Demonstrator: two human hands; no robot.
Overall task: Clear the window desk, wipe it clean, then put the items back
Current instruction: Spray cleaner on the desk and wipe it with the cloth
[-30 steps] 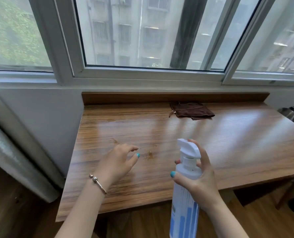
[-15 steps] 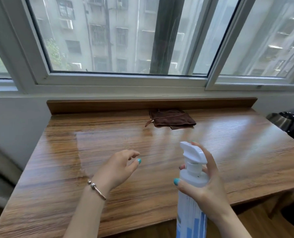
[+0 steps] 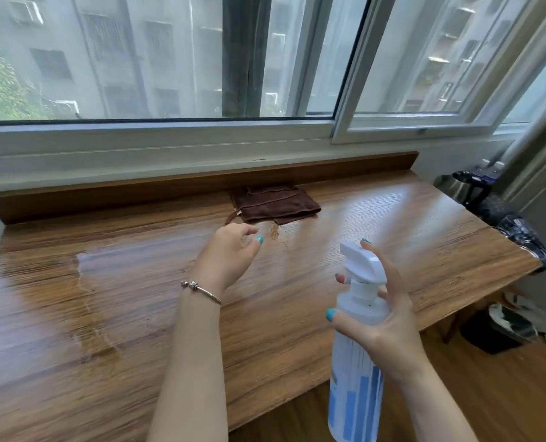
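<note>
Head view: right hand (image 3: 389,327) grips blue-striped spray bottle (image 3: 356,371), label unreadable.

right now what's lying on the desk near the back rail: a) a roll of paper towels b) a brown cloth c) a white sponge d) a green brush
B: a folded brown cloth lies on the desk against the back rail, beyond the left hand, while the right hand holds the spray bottle.
</note>
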